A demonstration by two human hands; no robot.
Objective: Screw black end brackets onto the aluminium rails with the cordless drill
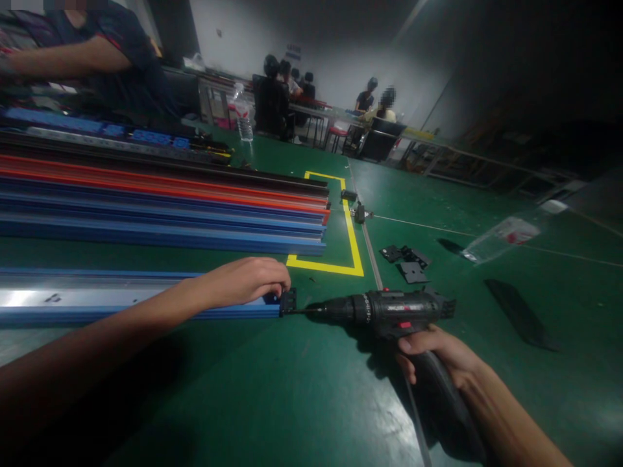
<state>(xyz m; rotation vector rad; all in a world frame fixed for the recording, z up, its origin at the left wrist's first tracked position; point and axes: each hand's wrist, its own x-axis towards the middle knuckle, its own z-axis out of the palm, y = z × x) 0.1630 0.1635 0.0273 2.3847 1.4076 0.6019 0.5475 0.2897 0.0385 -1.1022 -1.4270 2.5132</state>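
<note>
My right hand (442, 350) grips a black cordless drill (403, 311) by its handle, with the index finger near the trigger. The drill lies level, pointing left, and its thin bit meets a black end cap (289, 302) on the end of a blue metal profile (238, 311). My left hand (253, 280) rests over that end of the profile, its fingers curled down and closed on the end cap. Its fingertips are partly hidden. A silvery strip (97, 292) runs along the profile's top.
Behind lies a stack of blue, red and black profiles (195, 214). Yellow tape (357, 246) marks the green table (311, 402). Several small black plates (413, 271), a dark flat piece (518, 311) and a plastic bottle (511, 233) lie to the right. A person (111, 58) works across the table.
</note>
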